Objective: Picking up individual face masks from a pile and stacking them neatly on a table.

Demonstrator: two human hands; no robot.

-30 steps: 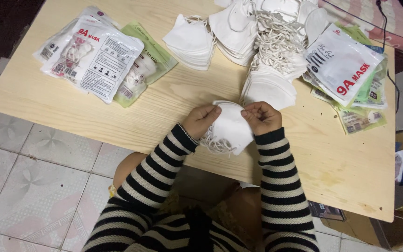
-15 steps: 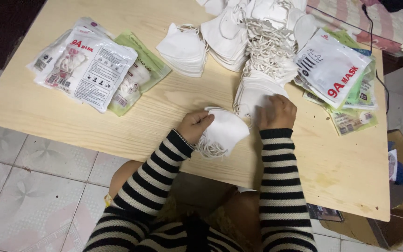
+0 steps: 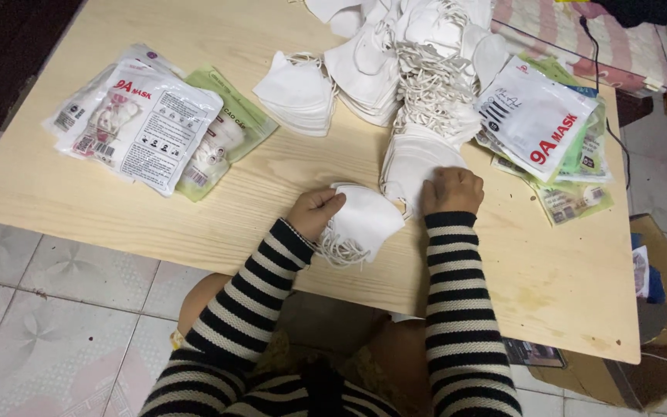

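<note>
My left hand (image 3: 316, 212) pinches the left edge of a small stack of folded white masks (image 3: 361, 220) lying near the front edge of the wooden table (image 3: 194, 208); their elastic loops hang toward me. My right hand (image 3: 452, 191), in a striped sleeve, is curled with its fingers on the lower edge of a taller stack of white masks (image 3: 414, 160) just behind. The two stacks almost touch.
Filled mask pouches (image 3: 148, 123) lie at the left. More white mask piles (image 3: 380, 54) and tangled elastic sit at the back. Flat printed pouches (image 3: 538, 120) lie at the right. A cardboard box (image 3: 661, 309) stands on the floor beyond the table's right edge.
My right hand let go of the small mask stack and moved up and right to the taller stack. My left hand stayed on the small stack, which now rests on the table.
</note>
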